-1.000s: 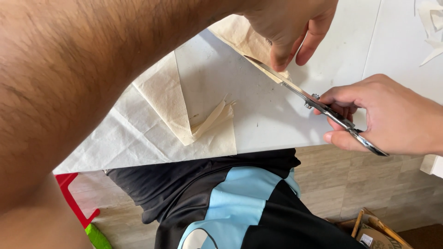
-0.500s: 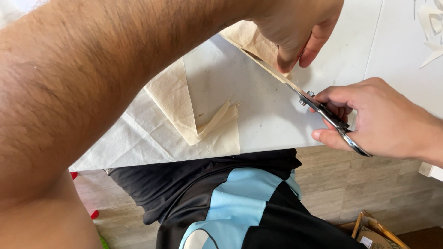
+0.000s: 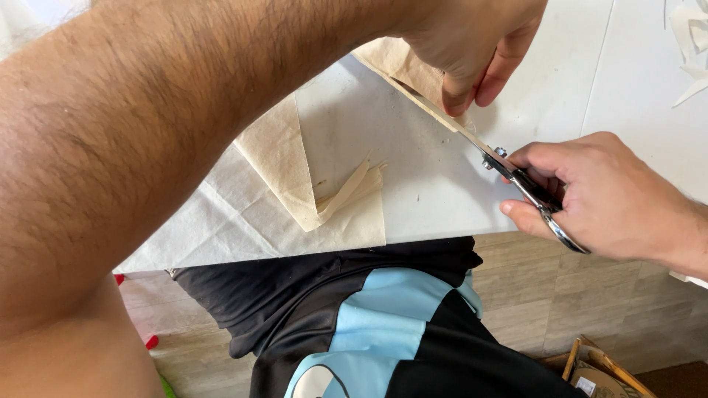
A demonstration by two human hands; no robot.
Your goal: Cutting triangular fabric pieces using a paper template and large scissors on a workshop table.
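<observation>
My left hand (image 3: 472,44) pinches the edge of a piece of cream cloth (image 3: 284,158) at the top of the view, with my forearm crossing the whole left side. My right hand (image 3: 605,195) grips metal scissors (image 3: 516,180) whose blades point up-left into the cloth edge just below my left fingers. The cloth lies over a white table (image 3: 435,184), with a folded corner and a loose cut strip (image 3: 354,188) near its middle.
A white sheet (image 3: 214,221) lies under the cloth at the left. White paper scraps (image 3: 689,44) sit at the top right. Below the table edge are my dark and light-blue shorts (image 3: 369,324), a tiled floor and a wicker basket (image 3: 590,368).
The scissors have advanced up-left along the cloth edge toward my left fingers, and my right hand has followed. The view has shifted slightly downward.
</observation>
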